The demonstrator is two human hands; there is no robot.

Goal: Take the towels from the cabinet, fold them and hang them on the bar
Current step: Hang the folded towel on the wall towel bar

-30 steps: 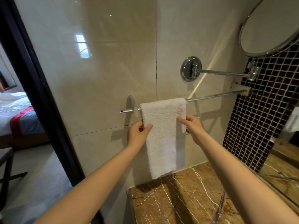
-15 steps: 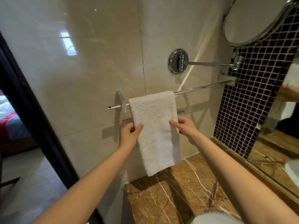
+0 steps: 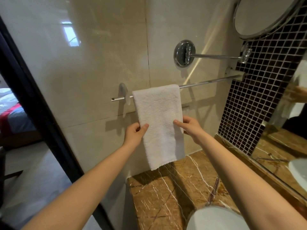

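One towel (image 3: 158, 120) is folded and draped over the bar (image 3: 207, 82). Left hand (image 3: 135, 134) and right hand (image 3: 191, 127) pinch its side edges, squaring it. Any further towels aren't in view.

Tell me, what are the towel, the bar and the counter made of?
The towel looks like white cotton terry: its face is nubbly and fluffy. The bar looks like metal, probably chrome or steel: thin, silvery, shiny. The counter looks like polished brown marble or a look-alike: glossy with white veins.
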